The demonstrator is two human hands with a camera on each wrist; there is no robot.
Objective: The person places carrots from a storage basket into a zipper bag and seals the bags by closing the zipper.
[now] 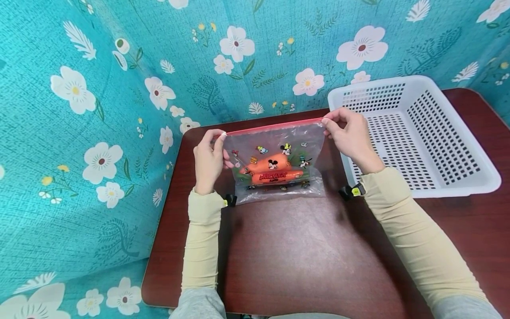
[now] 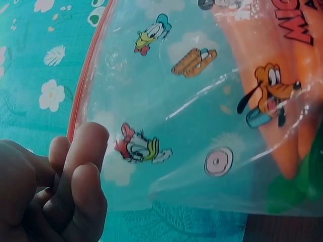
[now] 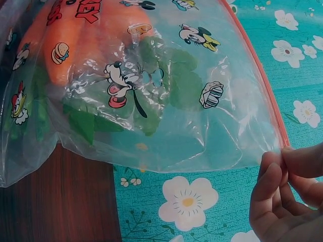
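A clear zip bag [image 1: 279, 144] with cartoon prints and a red zip strip [image 1: 275, 127] along its top stands upright between my hands. Inside lie orange carrots [image 1: 275, 170] with green tops [image 3: 184, 80]. My left hand [image 1: 209, 159] pinches the bag's top left corner between thumb and fingers. At the opposite corner, my right hand [image 1: 350, 137] pinches the end of the zip strip. The strip is stretched straight from hand to hand, and the bag's lower edge is at the tabletop.
A white perforated plastic basket [image 1: 470, 186] stands on the right of the dark red-brown table [image 1: 295, 261], close to my right forearm. Behind and to the left hangs a turquoise flowered cloth [image 1: 259, 79]. Each wrist carries a small black camera.
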